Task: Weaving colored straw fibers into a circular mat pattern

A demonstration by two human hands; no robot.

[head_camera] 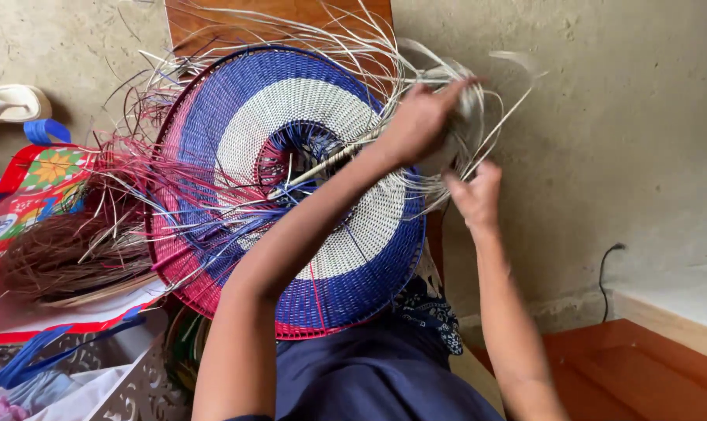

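Pale strands point(455, 93) gripped in L fingers point(427, 109); R fingers point(470, 183) below.

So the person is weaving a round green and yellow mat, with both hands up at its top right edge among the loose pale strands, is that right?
Not quite: the colours are wrong. The head view shows the round woven mat in blue, white and pink-red bands, not green and yellow. The rest holds: the left hand and right hand are both at its top right edge among the loose pale strands.

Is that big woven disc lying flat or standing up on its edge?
Standing on edge, tilted: the disc faces the camera, its lower rim resting on the lap, while both hands work loose strands at its upper right rim.
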